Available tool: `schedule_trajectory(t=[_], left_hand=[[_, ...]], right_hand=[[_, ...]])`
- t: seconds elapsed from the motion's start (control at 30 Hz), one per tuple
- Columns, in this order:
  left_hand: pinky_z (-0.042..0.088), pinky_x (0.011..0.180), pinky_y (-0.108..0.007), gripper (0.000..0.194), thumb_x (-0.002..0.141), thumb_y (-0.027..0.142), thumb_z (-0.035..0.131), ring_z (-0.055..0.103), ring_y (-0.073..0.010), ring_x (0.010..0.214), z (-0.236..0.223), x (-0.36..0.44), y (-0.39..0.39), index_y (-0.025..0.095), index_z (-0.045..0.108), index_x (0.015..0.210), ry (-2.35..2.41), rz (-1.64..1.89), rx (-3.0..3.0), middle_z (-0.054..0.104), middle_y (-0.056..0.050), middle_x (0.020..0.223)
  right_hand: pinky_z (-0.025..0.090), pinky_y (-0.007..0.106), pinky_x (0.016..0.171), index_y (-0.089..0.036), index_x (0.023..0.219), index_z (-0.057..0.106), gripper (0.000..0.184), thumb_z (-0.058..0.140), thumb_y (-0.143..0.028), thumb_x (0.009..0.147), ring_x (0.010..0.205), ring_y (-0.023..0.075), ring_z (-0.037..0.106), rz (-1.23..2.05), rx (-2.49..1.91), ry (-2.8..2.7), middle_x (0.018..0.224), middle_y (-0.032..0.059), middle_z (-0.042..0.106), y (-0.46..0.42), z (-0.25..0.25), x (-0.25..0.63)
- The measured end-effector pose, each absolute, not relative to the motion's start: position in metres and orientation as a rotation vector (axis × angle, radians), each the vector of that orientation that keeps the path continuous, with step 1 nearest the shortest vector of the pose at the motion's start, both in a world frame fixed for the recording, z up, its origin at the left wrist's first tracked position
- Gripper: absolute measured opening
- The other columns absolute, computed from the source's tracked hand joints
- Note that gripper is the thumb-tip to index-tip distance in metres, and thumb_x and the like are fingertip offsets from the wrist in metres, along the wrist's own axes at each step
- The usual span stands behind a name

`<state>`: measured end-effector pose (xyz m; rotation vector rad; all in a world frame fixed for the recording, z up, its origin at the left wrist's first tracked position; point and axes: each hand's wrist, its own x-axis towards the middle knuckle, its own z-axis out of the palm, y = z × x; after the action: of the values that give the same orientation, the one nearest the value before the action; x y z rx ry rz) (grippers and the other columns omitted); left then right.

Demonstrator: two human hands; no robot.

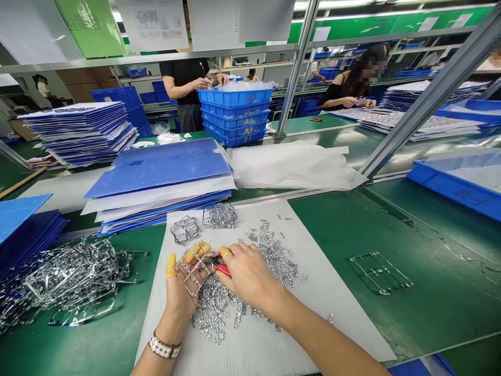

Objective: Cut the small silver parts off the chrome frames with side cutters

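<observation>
A small rectangular metal wire frame (pixel 191 271) rests on my left hand (pixel 180 297), whose yellow-covered fingertips curl round its far edge. My right hand (pixel 248 271) is wrapped round red-handled pliers (pixel 223 269), their dark jaws at the frame's right side. One finger of this hand also wears a yellow cover. Under and beyond both hands, many small silvery metal links (pixel 213 308) lie heaped on a white sheet (pixel 324 313). Two small stacks of wire frames, a left stack (pixel 185 230) and a right stack (pixel 219 215), sit at the sheet's far end.
A tangled pile of wire frames (pixel 78 274) lies at left; a single frame (pixel 380 272) lies at right. Blue boards (pixel 160 167) are stacked beyond the sheet. Blue trays (pixel 237 117) stand farther back. A slanted metal post (pixel 430 99) rises at right. Other people work across the bench.
</observation>
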<state>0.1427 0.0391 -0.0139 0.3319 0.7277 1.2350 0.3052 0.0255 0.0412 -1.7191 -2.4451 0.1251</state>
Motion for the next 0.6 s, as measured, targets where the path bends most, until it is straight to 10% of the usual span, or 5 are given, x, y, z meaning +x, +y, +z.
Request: schedule_trajectory(t=[0.6], left_hand=[[0.051,0.073,-0.034,0.062,0.083,0.062,0.045,0.064,-0.028,0.101,-0.015,0.144,0.038,0.014,0.067,0.115,0.831,1.313,0.406,0.067,-0.016,0.118]], right_hand=[[0.044,0.043,0.079,-0.012,0.097,0.063,0.029,0.055,-0.039,0.089,0.091,0.0305,0.06,0.164,-1.74,-2.532,0.094,0.0138,0.066,0.027,0.037,0.292]])
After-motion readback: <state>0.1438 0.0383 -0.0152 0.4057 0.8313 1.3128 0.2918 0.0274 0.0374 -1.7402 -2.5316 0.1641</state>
